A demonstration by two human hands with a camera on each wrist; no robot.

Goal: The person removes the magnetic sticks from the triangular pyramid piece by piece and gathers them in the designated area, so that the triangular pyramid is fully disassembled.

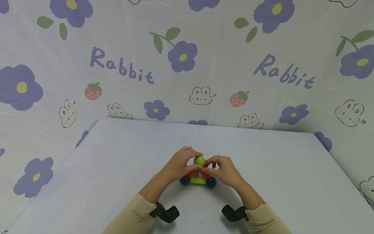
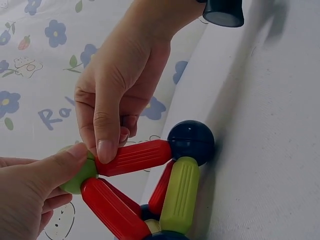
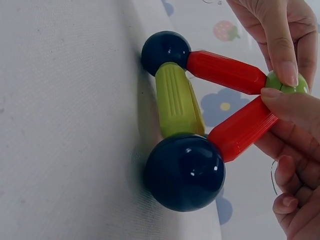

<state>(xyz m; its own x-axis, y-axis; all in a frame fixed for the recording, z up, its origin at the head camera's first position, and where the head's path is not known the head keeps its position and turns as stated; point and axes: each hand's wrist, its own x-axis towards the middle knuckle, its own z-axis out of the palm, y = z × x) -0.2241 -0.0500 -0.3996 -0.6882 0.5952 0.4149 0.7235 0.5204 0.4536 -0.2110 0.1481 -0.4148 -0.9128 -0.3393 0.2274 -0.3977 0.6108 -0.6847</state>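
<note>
Head view shows frame (image 1: 198,180) standing on table (image 1: 131,156), left hand (image 1: 181,164) closed to a pinch on green ball (image 1: 200,160) at its peak, right hand (image 1: 226,169) likewise on a red stick (image 2: 140,157) just below, probably seating that joint, so next move wants ball steady, light push.

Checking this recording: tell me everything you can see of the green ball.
The green ball is round, bright and glossy, plastic by its look, with a thin seam line. It forms the top corner of the built frame, raised above the white table. At least two red sticks meet it and slope down from it. The left hand grips it between thumb and fingers, covering part of it. The right hand pinches a red stick close beside it; whether its thumb also touches the ball is unclear.
</note>
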